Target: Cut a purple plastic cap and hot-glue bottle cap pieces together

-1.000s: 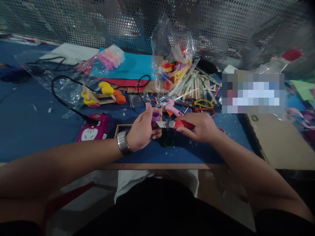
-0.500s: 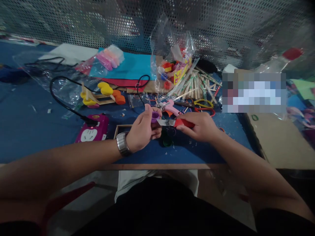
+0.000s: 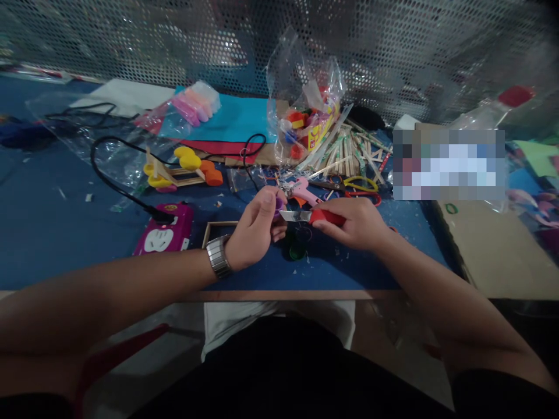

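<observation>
My left hand (image 3: pixel 255 227), with a metal watch on its wrist, is closed round a small purple cap (image 3: pixel 278 206), partly hidden by the fingers. My right hand (image 3: pixel 356 223) grips the red handle of a utility knife (image 3: pixel 325 218). The knife's blade points left, and its tip is at the purple cap; whether it touches cannot be told. Below the blade a green cap (image 3: pixel 297 251) lies on the blue table. Just beyond my hands lies a pink glue gun (image 3: pixel 301 190).
A magenta power socket (image 3: pixel 168 228) with a black plug stands left. Behind are yellow and orange caps on sticks (image 3: pixel 179 173), a bag of caps (image 3: pixel 301 125), wooden sticks (image 3: pixel 345 152) and scissors (image 3: pixel 362 184). Cardboard (image 3: pixel 493 250) lies right.
My left hand has turned slightly, its thumb now covering more of the purple cap, which shows less of its opening. The knife has barely moved.
</observation>
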`<state>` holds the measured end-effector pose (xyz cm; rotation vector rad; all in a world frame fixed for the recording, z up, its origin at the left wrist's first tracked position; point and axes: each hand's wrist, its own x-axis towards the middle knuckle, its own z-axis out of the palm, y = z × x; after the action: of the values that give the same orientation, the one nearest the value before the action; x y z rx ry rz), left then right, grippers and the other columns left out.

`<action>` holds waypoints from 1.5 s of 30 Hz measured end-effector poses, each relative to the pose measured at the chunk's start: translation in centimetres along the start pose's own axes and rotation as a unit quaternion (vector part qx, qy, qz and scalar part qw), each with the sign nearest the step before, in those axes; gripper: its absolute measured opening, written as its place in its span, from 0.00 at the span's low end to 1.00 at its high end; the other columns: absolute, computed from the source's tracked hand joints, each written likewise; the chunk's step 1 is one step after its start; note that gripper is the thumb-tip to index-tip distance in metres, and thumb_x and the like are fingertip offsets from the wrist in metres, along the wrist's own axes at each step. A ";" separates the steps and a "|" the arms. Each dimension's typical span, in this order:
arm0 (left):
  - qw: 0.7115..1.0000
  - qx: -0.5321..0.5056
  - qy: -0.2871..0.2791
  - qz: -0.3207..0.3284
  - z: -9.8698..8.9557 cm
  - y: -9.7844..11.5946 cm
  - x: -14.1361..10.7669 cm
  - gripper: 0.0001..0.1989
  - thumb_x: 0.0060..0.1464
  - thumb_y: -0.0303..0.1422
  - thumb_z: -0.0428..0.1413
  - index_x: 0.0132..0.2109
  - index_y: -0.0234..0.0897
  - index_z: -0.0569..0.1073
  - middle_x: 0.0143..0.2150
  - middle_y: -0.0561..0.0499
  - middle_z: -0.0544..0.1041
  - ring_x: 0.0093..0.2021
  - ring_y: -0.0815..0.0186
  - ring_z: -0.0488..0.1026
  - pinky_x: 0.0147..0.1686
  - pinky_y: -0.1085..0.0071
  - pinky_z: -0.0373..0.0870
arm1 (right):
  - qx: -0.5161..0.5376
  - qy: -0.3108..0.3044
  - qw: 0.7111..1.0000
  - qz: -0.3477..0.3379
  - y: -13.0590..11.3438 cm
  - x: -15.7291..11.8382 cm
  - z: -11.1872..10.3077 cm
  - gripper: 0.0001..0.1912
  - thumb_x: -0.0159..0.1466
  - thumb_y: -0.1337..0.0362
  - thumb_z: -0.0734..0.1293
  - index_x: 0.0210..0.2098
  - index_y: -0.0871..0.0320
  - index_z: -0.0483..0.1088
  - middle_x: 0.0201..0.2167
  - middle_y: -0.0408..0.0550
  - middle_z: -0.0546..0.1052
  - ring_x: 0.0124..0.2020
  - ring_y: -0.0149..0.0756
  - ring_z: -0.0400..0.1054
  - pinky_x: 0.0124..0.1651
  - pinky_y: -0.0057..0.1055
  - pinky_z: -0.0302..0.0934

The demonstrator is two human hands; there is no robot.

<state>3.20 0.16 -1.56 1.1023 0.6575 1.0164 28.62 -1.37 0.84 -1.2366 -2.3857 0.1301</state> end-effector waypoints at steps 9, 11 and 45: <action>0.999 0.034 -0.002 0.040 -0.6 -0.5 -0.2 0.22 0.73 0.58 0.53 0.47 0.44 0.69 0.35 0.54 0.63 0.26 0.69 0.60 0.23 0.70 0.62 | -0.015 -0.009 1.000 -0.004 0.1 -0.1 -0.1 0.32 0.79 0.38 0.62 0.54 0.56 0.86 0.45 0.53 0.90 0.44 0.46 0.86 0.41 0.36 0.70; 0.998 0.035 -0.004 0.045 -0.7 -0.6 -0.2 0.20 0.74 0.55 0.53 0.47 0.43 0.70 0.36 0.54 0.63 0.26 0.70 0.60 0.24 0.70 0.62 | -0.029 -0.014 0.999 0.000 0.2 -0.2 -0.1 0.32 0.78 0.38 0.62 0.54 0.55 0.86 0.45 0.53 0.90 0.44 0.46 0.85 0.41 0.36 0.69; 0.953 0.257 -0.031 0.155 -1.0 -1.1 -0.3 0.25 0.69 0.50 0.66 0.54 0.43 0.62 0.41 0.55 0.65 0.30 0.73 0.63 0.27 0.72 0.65 | -0.005 0.013 1.000 -0.006 0.0 -0.1 0.7 0.31 0.79 0.38 0.62 0.54 0.55 0.85 0.47 0.54 0.90 0.46 0.47 0.86 0.44 0.36 0.71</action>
<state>2.60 0.18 -2.98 1.7303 0.7338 1.0994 28.37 -1.37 0.22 -1.2202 -2.3746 0.0970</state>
